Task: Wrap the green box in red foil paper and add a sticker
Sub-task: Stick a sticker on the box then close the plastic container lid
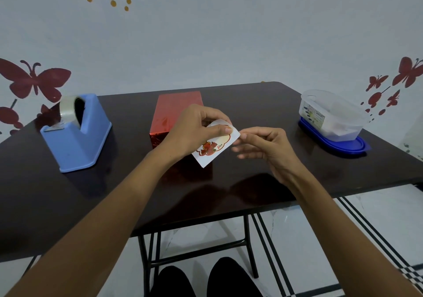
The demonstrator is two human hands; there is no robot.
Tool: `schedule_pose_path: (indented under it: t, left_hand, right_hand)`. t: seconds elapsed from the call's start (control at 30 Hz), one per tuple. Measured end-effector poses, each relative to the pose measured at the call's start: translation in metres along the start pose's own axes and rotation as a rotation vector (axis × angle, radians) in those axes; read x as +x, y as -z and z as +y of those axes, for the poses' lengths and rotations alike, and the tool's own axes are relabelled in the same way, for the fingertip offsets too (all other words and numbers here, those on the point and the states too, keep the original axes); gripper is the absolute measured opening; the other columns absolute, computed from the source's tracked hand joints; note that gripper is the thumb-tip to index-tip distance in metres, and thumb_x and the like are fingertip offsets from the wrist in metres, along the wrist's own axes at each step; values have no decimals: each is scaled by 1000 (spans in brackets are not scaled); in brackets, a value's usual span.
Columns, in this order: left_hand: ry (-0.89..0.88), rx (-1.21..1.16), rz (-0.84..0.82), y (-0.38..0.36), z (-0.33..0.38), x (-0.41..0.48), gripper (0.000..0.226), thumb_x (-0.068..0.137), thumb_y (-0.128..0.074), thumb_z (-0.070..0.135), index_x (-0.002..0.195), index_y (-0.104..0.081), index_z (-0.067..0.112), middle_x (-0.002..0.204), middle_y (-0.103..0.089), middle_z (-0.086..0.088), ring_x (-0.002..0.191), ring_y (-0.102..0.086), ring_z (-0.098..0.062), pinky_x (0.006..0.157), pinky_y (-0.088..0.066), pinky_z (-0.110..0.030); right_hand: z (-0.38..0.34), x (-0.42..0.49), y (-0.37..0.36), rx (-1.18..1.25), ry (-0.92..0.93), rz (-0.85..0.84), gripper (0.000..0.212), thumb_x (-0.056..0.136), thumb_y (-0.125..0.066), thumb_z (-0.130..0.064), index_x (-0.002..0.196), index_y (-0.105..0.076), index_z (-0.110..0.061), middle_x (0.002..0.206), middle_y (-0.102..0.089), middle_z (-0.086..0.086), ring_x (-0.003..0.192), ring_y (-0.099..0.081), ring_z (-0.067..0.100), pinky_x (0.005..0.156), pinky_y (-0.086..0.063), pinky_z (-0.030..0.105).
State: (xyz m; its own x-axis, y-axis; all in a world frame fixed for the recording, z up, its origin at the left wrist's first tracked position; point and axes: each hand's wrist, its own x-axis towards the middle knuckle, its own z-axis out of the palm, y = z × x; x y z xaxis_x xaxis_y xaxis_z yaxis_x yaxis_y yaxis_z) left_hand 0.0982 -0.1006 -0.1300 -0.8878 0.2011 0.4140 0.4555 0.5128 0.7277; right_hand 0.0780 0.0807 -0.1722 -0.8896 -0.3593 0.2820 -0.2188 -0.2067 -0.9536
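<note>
The box (174,111), covered in shiny red foil paper, lies on the dark table (251,113) at its middle, running away from me. In front of it my left hand (196,129) pinches a white backing sheet with a strawberry sticker (214,147) between thumb and fingers. My right hand (267,145) is just to the right, its thumb and forefinger tips at the sheet's upper right corner, the other fingers loosely spread. The green of the box is hidden under the foil.
A blue tape dispenser (77,134) with a clear tape roll stands at the table's left. A clear plastic container (332,116) on a blue lid (338,144) sits at the right. The wall is right behind the table.
</note>
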Motion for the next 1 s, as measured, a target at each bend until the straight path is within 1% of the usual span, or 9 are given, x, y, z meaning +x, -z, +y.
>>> schedule_pose_path:
  t: [0.1,0.33,0.6,0.73,0.8,0.87,0.9,0.93,1.0]
  left_hand:
    - [3,10,-5,-1,0,0,6,83,-70,10,82,-72,16,77,-70,7,67,-64,-3,61,-47,-16]
    - [-3,27,0,-2,2,-1,7,83,-70,11,82,-72,17,81,-71,5,73,-67,-9,65,-50,-22]
    - [5,30,2,-2,3,-1,11,83,-70,12,80,-71,22,75,-69,11,67,-64,-2,60,-47,-15]
    - [11,40,16,-4,3,-2,6,83,-70,12,84,-72,18,78,-69,10,69,-65,-2,60,-47,-14]
    - [18,34,97,-9,2,-3,15,80,-73,15,94,-71,19,85,-68,13,78,-65,-2,68,-48,-16]
    - [-5,149,257,-15,-1,-6,32,76,-77,21,105,-65,24,97,-62,17,92,-58,-2,78,-43,-14]
    - [-42,231,334,-18,-1,-9,33,75,-77,23,105,-64,24,99,-58,16,93,-53,-1,78,-39,-11]
    - [-95,271,383,-21,1,-11,27,76,-76,24,100,-66,24,98,-59,14,89,-52,-1,75,-38,-10]
    - [-160,198,374,-27,6,-15,9,80,-73,23,89,-73,21,85,-66,9,76,-58,-3,67,-43,-16]
  right_hand:
    - [1,0,1,-11,-3,6,11,84,-60,-7,90,-70,-4,77,-74,8,68,-71,19,58,-57,24]
    - [1,-1,0,-16,15,7,10,83,-61,-8,88,-70,-6,77,-74,7,68,-71,19,56,-56,24]
    - [1,-2,1,-41,11,19,16,77,-64,-17,88,-70,-7,79,-74,7,71,-72,21,56,-56,25]
    - [0,-2,0,-52,21,33,9,84,-61,-9,84,-70,-8,77,-73,6,75,-71,18,56,-57,26]
    - [-2,-3,-3,-57,48,70,11,86,-61,-6,82,-71,-9,74,-73,4,75,-71,15,55,-56,26]
    - [-2,-5,-9,-46,82,131,13,86,-61,-3,80,-71,-10,71,-72,3,74,-70,13,54,-56,25]
    - [-3,-5,-11,-35,101,169,14,85,-61,-3,79,-71,-10,70,-72,2,73,-70,12,54,-56,25]
    - [-3,-5,-13,-24,121,208,13,85,-62,-2,79,-71,-9,69,-72,1,72,-70,11,54,-57,25]
    - [-5,-5,-16,-16,162,267,12,84,-63,0,79,-71,-7,68,-72,0,72,-70,11,54,-57,26]
